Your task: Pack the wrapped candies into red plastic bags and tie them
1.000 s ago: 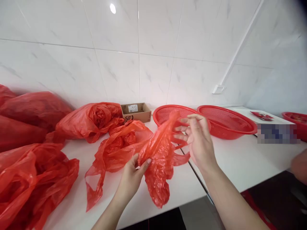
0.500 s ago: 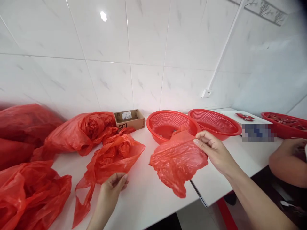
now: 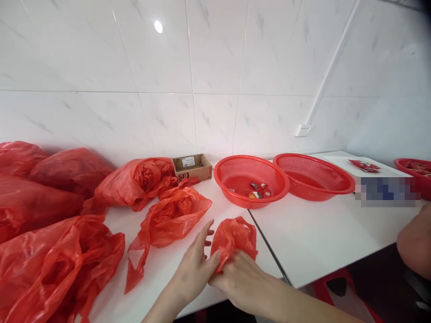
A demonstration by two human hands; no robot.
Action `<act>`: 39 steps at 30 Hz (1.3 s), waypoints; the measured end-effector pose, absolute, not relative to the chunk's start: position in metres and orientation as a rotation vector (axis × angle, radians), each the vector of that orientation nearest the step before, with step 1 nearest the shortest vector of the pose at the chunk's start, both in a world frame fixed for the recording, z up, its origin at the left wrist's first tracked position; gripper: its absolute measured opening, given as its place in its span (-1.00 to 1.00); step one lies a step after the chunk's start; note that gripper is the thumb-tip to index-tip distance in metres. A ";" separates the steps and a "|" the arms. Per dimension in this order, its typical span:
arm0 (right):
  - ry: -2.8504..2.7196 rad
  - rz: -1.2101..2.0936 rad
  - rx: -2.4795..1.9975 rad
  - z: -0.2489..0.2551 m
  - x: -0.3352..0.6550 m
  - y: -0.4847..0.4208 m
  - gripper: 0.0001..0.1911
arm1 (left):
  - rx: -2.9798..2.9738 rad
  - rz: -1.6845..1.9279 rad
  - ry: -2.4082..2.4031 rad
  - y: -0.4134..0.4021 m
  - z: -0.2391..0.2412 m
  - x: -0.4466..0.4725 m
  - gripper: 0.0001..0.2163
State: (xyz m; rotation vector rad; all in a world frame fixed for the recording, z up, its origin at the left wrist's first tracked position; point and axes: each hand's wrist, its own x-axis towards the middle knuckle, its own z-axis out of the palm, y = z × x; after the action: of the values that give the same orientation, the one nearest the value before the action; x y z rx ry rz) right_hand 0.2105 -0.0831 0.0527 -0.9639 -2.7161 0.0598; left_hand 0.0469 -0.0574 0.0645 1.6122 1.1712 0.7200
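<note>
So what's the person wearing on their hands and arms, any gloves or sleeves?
No gloves. The left hand and right hand are bare, with no rings or watch showing. No sleeves in view either, right down to the picture's edge.

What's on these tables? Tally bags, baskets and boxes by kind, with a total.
Red plastic bags: about 7, left heap hard to split, counting the crumpled bag in the right hand.
Red mesh baskets: 3.
Cardboard box: 1.
Total: about 11.
</note>
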 end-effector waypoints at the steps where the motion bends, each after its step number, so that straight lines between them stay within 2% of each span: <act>1: -2.707 0.080 -0.944 0.051 0.212 -0.081 -0.83 | 1.495 0.717 1.096 -0.061 0.068 0.046 -0.42; 3: -2.708 0.126 -0.919 0.047 0.214 -0.077 -0.84 | 1.330 0.748 0.928 -0.069 0.074 0.045 -0.43; 7: -2.745 0.191 -0.958 0.047 0.209 -0.074 -0.90 | 1.383 0.870 0.769 -0.071 0.073 0.047 -0.40; 11: -2.839 0.232 -1.055 0.065 0.211 -0.074 -0.90 | 0.897 0.954 0.990 -0.054 0.058 0.042 -0.76; 14: -2.686 0.351 -1.395 0.073 0.228 -0.069 -0.74 | 0.414 1.000 0.894 -0.043 0.054 0.027 -0.91; 17: -2.479 0.314 -1.894 0.072 0.254 -0.054 -0.70 | 0.250 1.015 0.905 -0.042 0.057 0.010 -0.89; 19: -2.394 0.282 -2.116 0.072 0.271 -0.043 -0.70 | 0.290 1.066 0.943 -0.044 0.058 0.002 -0.81; 21: -2.358 0.283 -2.201 0.074 0.284 -0.033 -0.70 | 0.410 1.095 0.947 -0.049 0.057 -0.002 -0.60; 23: -2.342 0.305 -2.239 0.079 0.293 -0.029 -0.60 | 0.583 1.118 0.970 -0.053 0.056 -0.003 -0.49; 25: -2.326 0.344 -2.299 0.086 0.298 -0.028 -0.54 | 0.844 1.184 1.063 -0.057 0.053 -0.002 -0.63; 27: -2.307 0.376 -2.374 0.092 0.301 -0.028 -0.61 | 1.190 1.226 1.155 -0.060 0.050 -0.001 -0.89; 28: -2.296 0.380 -2.411 0.095 0.302 -0.029 -0.63 | 1.360 1.213 1.174 -0.061 0.049 -0.001 -0.92; 32: -2.270 0.361 -2.507 0.100 0.309 -0.030 -0.65 | 1.858 0.881 1.248 -0.062 0.046 0.002 -0.73; 36: -2.362 0.426 -2.467 0.103 0.314 -0.035 -0.73 | 2.094 0.448 1.395 -0.055 0.051 0.013 -0.59; 37: -2.416 0.473 -2.392 0.104 0.315 -0.037 -0.66 | 2.091 0.391 1.445 -0.052 0.052 0.015 -0.54; 39: -2.504 0.611 -2.205 0.106 0.316 -0.041 -0.39 | 2.040 0.357 1.557 -0.046 0.054 0.018 -0.40</act>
State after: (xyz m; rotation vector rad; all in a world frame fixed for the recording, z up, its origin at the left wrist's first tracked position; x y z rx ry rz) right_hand 0.3160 -0.0405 0.1059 -2.2050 -2.5038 0.6113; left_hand 0.0177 -0.0456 0.0541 2.0403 1.5565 0.3568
